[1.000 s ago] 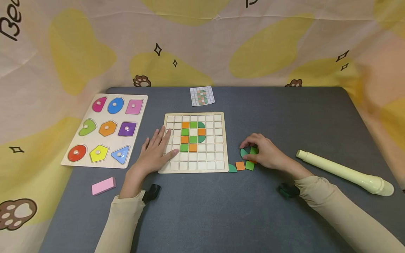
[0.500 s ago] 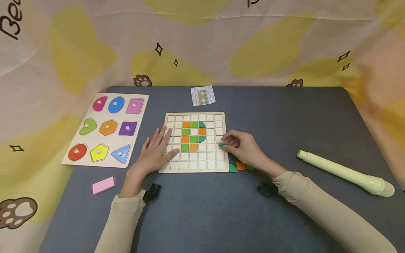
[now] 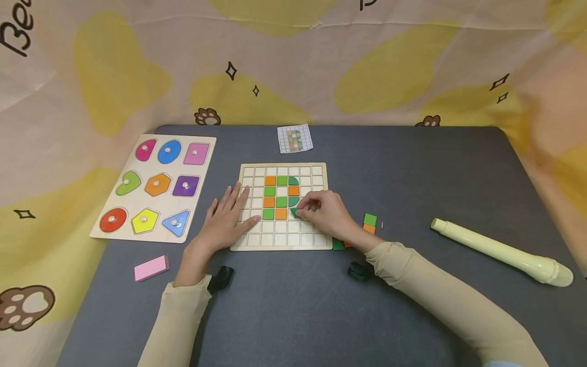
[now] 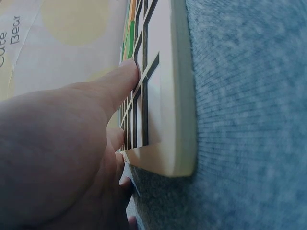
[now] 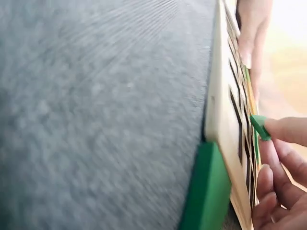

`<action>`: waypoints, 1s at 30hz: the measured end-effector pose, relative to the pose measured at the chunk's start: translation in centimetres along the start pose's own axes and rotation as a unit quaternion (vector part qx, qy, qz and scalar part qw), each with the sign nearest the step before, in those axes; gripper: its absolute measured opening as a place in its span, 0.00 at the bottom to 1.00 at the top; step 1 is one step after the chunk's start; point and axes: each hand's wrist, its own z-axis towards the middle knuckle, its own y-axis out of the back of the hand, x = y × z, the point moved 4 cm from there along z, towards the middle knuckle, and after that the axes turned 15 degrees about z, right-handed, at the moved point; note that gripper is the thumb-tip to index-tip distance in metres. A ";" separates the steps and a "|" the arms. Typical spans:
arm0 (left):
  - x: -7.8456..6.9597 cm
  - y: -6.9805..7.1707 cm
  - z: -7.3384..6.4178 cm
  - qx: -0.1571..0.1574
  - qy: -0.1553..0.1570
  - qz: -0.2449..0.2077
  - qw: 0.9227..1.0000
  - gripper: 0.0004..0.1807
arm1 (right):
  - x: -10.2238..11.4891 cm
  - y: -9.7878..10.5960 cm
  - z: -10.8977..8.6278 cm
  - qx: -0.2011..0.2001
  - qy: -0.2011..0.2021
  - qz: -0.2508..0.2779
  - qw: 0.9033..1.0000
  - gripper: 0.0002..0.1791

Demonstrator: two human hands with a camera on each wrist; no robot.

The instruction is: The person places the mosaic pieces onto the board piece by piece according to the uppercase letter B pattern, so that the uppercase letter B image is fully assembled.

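Note:
My right hand (image 3: 327, 211) pinches a dark green quarter-circle tile (image 5: 260, 127) between thumb and fingers. It holds the tile over the wooden grid board (image 3: 293, 240), just right of an orange square tile (image 3: 281, 214) in the lower pattern row. In the right wrist view the tile is tilted against the board's face. With fingers spread, my left hand (image 3: 223, 219) rests on the board's left edge, its thumb (image 4: 125, 74) lying on the grid. Orange, light green and dark green tiles fill several cells. The right hand and forearm partly hide the board's right side.
Right of the board lie a light green tile (image 3: 370, 219), an orange one below it, and a dark green tile (image 3: 338, 244). A pattern card (image 3: 295, 138) lies behind. At left are a knobbed shape puzzle (image 3: 153, 204) and pink block (image 3: 151, 268); at right, a pale yellow tube (image 3: 495, 250).
From the loose tiles at the right, my right hand has moved left to the board, carrying the dark green quarter-circle tile. My left hand has stayed in place.

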 end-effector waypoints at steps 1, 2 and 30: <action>0.0 0.0 0.0 0.000 -0.001 0.000 1.000 0.49 | 0.0 -0.2 0.0 -0.002 -0.005 -0.004 1.000 0.02; 0.0 0.0 0.0 0.000 -0.001 -0.001 1.000 0.49 | 0.0 -0.3 0.0 -0.005 -0.007 -0.012 1.000 0.02; 0.0 0.0 0.0 0.002 -0.004 -0.002 1.000 0.49 | -0.3 1.6 -1.3 0.037 0.020 -0.094 0.995 0.04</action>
